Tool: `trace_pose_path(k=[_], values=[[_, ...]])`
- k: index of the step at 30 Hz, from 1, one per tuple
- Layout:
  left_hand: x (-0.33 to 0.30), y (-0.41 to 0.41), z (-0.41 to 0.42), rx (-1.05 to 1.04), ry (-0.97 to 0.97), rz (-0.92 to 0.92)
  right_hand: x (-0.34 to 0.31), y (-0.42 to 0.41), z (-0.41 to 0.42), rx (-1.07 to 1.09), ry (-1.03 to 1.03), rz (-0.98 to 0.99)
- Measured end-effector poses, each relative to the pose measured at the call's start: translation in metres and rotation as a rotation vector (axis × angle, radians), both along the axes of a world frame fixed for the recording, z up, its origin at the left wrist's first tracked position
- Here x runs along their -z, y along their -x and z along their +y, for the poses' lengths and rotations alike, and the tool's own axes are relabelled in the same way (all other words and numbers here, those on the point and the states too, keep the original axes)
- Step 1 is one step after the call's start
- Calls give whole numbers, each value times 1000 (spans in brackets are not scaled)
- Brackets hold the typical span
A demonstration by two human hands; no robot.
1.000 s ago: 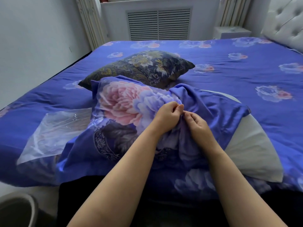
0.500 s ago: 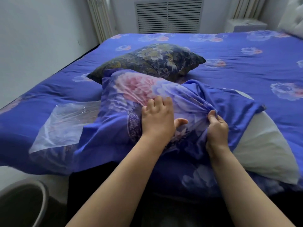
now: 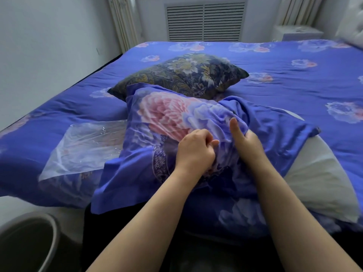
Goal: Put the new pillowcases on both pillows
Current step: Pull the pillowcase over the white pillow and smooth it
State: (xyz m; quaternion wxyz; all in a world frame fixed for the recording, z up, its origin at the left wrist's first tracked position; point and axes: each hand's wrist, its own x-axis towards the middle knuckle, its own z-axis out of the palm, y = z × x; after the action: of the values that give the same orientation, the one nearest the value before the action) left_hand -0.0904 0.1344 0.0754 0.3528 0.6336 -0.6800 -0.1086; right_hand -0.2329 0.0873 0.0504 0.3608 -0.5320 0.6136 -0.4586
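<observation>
I am bunching the new pillowcase (image 3: 196,122) with my left hand (image 3: 193,152) and right hand (image 3: 248,143), both gripping its cloth; the bare pillow (image 3: 318,185) is lying beneath, extending right, nearer my right hand.

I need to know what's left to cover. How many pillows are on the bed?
2. The dark floral pillow lies farther back on the bed. The white pillow lies at the near edge, partly under the blue pillowcase. Others might be out of view.

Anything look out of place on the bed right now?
A clear plastic bag lies loose on the bedspread, partly under the new pillowcase. The white pillow is still mostly uncovered.
</observation>
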Motion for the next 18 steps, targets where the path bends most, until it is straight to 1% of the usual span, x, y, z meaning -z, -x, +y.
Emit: trace_pose_path(k=[2, 3, 5, 6, 8, 10, 12, 13, 14, 16, 17, 18], values=[[3, 9, 3, 28, 34, -4, -9, 1, -15, -15, -18, 32], [5, 12, 4, 43, 51, -20, -11, 0, -20, -19, -12, 84], [11, 14, 4, 60, 78, -74, -13, -4, -25, -9, 22, 264], [14, 11, 3, 57, 96, -114, -12, -3, -24, 15, 51, 353], [17, 3, -1, 23, 166, -182, -3, 8, -21, 153, 97, 468], [18, -5, -1, -62, 236, -246, 10, 23, -16, 289, 49, 467], [13, -11, -3, -166, 292, -372, 20, 33, -17, 295, -28, 425], [9, -16, -4, -212, 270, -429, 21, 33, -19, 270, -44, 420], [5, -23, -7, -246, 192, -461, 19, 31, -21, 254, -42, 424], [-2, -45, -16, -346, -25, -492, 16, 28, -22, 230, -31, 424], [-5, -58, -21, -401, -121, -476, 16, 29, -22, 222, -24, 423], [-8, -75, -25, -454, -209, -418, 17, 29, -22, 216, -18, 425]])
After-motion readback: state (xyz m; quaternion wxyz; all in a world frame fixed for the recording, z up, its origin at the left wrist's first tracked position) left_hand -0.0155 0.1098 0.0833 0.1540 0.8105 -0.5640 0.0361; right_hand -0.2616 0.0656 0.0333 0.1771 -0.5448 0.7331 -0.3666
